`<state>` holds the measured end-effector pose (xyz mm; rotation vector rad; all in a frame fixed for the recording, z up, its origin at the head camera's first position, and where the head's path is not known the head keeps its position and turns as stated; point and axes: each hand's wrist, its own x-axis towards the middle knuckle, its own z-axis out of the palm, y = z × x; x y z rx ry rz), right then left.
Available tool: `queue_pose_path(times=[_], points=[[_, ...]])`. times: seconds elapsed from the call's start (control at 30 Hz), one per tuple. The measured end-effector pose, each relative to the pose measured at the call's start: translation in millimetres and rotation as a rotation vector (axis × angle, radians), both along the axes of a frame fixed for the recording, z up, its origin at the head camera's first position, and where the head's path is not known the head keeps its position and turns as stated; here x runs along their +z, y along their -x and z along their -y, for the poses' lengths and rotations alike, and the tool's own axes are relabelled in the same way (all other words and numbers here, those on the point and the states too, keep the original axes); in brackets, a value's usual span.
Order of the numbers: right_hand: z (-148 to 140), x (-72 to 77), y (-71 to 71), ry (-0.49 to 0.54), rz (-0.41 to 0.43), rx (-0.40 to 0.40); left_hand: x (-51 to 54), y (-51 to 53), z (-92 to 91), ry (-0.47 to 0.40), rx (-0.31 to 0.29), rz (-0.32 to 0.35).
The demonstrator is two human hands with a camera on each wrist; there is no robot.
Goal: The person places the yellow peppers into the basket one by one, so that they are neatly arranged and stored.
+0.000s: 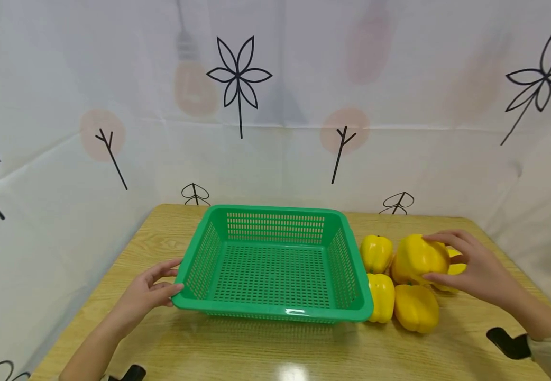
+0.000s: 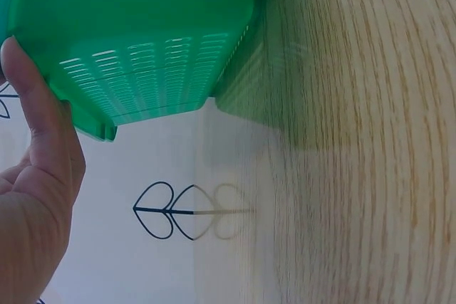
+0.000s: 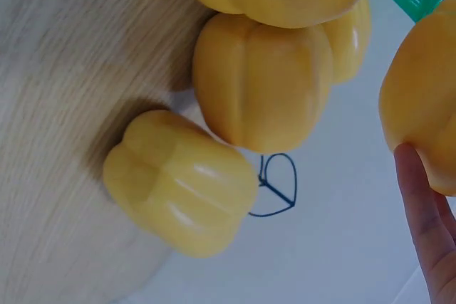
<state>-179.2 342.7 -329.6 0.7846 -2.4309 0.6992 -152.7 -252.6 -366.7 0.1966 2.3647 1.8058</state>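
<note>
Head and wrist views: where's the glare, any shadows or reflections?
Head: bright glare on the wood-grain tabletop at the picture's bottom edge, small highlight on the green plastic basket's front rim; left wrist: tabletop mirrors the basket and the leaf drawing; right wrist: soft shadows beside yellow bell peppers, highlights on the lowest one.

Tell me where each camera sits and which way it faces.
Head: worn on the head, looking forward and down at the green basket, yellow peppers, table and patterned backdrop; left hand and right hand show.
Left wrist: worn there, looking at the basket's outside and the table; part of the left hand shows.
Right wrist: worn there, looking at the peppers; part of the right hand shows.
Head and right wrist share the held pepper and the basket.
</note>
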Motion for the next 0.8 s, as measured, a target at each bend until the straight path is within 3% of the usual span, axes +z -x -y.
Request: queue_pose_path(times=[0.8], points=[[34.5,21.6,17.2,-0.019,-0.005,0.068,-1.2,-0.4,0.0,-0.01,-0.003,-0.005]])
